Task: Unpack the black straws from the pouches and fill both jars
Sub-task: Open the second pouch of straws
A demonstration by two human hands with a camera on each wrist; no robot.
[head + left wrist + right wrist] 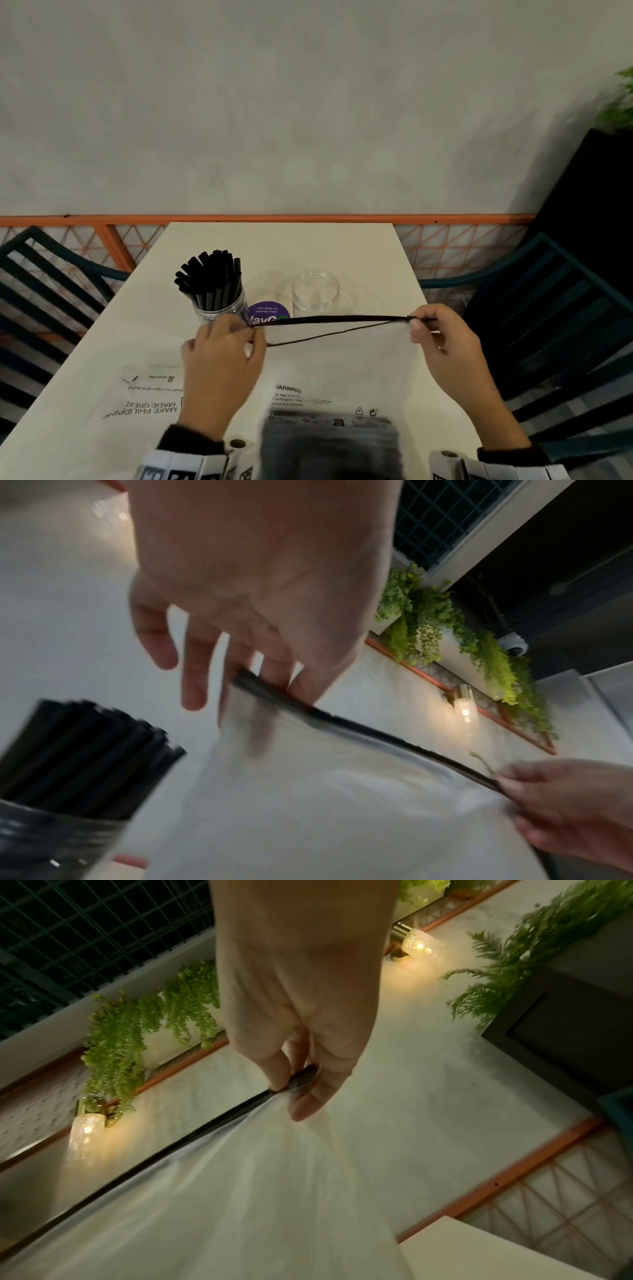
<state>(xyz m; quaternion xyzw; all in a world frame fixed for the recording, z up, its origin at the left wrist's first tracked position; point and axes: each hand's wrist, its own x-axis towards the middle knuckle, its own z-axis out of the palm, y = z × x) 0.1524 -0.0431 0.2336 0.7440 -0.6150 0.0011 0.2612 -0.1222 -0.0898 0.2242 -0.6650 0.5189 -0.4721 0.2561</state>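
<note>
A clear pouch with a black zip strip hangs stretched between my hands above the table. My left hand pinches its left top corner and my right hand pinches the right one. The two edges of the mouth stand slightly apart toward the left. A blurred dark bundle of black straws fills the pouch's bottom. Behind my left hand a clear jar is packed with upright black straws. An empty clear jar stands to its right. The wrist views show each pinch on the zip strip.
A flat, empty printed pouch lies on the white table at the near left. A round purple lid sits between the jars. Dark slatted chairs flank the table, and an orange rail runs along the wall behind.
</note>
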